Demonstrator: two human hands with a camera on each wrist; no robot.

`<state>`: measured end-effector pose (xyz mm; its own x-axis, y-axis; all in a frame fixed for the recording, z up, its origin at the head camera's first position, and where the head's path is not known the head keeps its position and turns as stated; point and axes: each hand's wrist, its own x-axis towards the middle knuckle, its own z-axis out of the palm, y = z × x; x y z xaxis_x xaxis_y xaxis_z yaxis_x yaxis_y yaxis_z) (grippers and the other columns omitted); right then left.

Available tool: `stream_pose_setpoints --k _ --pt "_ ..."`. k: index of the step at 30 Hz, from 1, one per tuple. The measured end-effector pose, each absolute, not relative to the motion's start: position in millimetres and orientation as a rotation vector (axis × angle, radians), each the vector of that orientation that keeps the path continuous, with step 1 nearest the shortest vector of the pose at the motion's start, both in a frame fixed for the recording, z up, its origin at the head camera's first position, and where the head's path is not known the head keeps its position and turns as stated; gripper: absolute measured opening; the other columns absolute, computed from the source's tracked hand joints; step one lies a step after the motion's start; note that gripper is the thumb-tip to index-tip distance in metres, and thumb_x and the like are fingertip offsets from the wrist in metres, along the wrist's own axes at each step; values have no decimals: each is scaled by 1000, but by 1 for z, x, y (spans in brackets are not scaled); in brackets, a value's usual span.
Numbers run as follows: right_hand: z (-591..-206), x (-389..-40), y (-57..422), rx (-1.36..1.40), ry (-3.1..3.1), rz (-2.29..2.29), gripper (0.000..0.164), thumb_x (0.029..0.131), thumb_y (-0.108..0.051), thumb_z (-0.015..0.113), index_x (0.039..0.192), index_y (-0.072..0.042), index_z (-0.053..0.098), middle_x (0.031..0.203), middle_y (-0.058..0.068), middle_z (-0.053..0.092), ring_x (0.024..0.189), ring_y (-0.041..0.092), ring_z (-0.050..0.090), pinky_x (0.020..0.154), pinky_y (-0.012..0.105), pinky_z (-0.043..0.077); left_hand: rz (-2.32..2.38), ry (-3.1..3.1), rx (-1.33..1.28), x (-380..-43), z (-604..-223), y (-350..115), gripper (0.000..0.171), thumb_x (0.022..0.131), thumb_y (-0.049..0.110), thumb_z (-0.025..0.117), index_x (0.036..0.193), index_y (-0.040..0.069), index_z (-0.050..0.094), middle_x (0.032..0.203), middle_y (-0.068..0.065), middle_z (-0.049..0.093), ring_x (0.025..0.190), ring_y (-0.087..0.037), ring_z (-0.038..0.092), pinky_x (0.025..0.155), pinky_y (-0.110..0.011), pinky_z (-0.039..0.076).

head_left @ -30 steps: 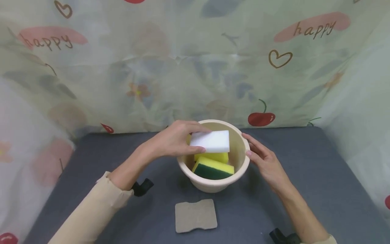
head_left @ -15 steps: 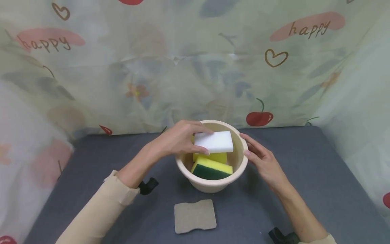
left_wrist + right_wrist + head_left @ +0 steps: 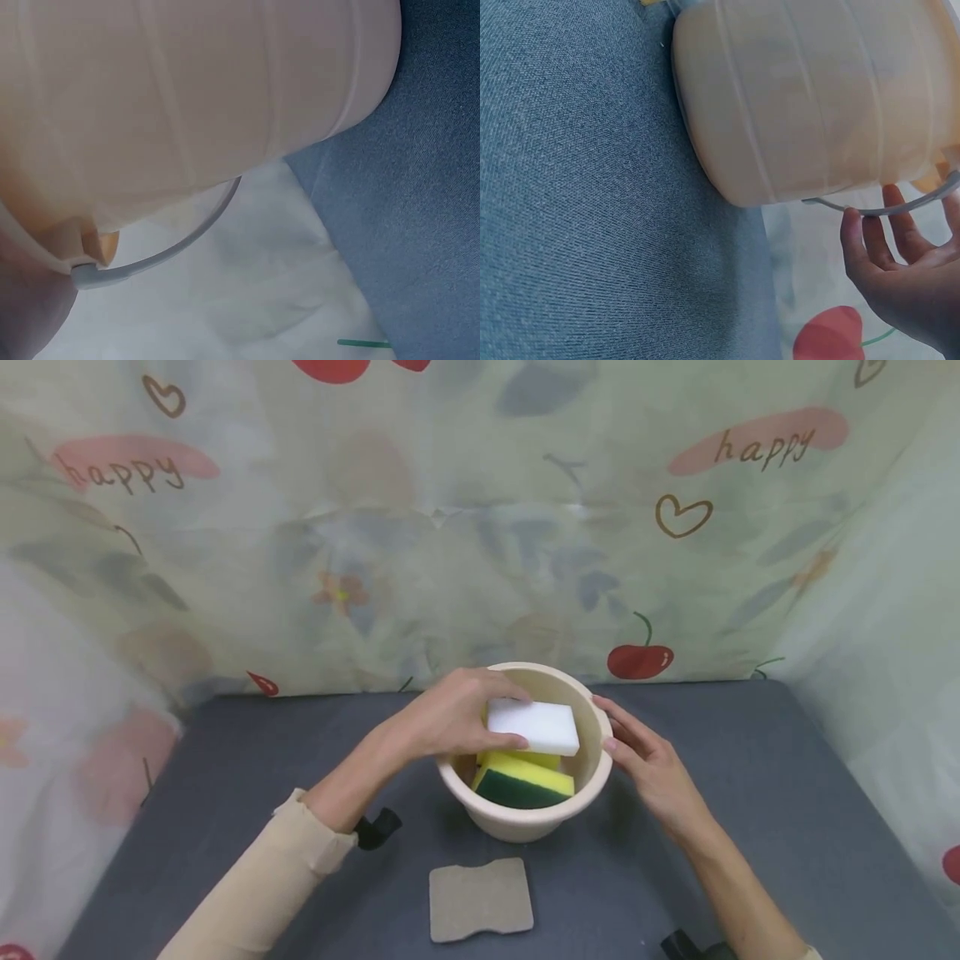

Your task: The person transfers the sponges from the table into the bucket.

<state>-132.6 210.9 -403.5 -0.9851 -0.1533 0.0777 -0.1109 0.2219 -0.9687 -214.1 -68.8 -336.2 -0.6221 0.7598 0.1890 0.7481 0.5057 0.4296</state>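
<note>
A cream plastic bucket [image 3: 517, 817] stands upright on the table. My left hand [image 3: 450, 714] reaches over its left rim and pinches a white sponge [image 3: 536, 725] between thumb and fingers, inside the bucket's mouth. Below it lies a yellow sponge with a dark green scouring side [image 3: 521, 779]. Another yellow piece [image 3: 543, 761] shows behind that one, partly covered by the white sponge. On the right, my right hand [image 3: 658, 768] holds the bucket's rim with thumb and fingers. In the right wrist view its fingers are at the bucket's thin grey handle [image 3: 907, 208].
A flat grey-brown piece with notched edges [image 3: 482, 902] lies on the dark blue tabletop [image 3: 262, 768] in front of the bucket. Patterned cloth [image 3: 442, 568] hangs behind the table and along both sides.
My left hand has shifted a little to the right and lower with the white sponge, which now sits nearer the bucket's right wall. The right hand stays at the rim.
</note>
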Motion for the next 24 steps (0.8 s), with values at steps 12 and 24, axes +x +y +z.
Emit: stream_pose_setpoints --k 12,24 --pt "-403 -132 211 -233 2405 -1927 51 102 -30 57 152 -29 43 150 6 47 130 11 49 97 17 45 752 2700 1355 -214 -338 -71 50 86 47 75 128 20 68 127 5 64 119 -14 57 95 -33 47" --pt "-404 -133 212 -223 2411 -1913 53 102 -33 58 152 -32 42 151 1 46 133 16 47 98 17 43 1189 2740 1378 -201 -338 -96 40 87 34 78 123 19 71 121 5 67 110 -14 61 88 -39 54"
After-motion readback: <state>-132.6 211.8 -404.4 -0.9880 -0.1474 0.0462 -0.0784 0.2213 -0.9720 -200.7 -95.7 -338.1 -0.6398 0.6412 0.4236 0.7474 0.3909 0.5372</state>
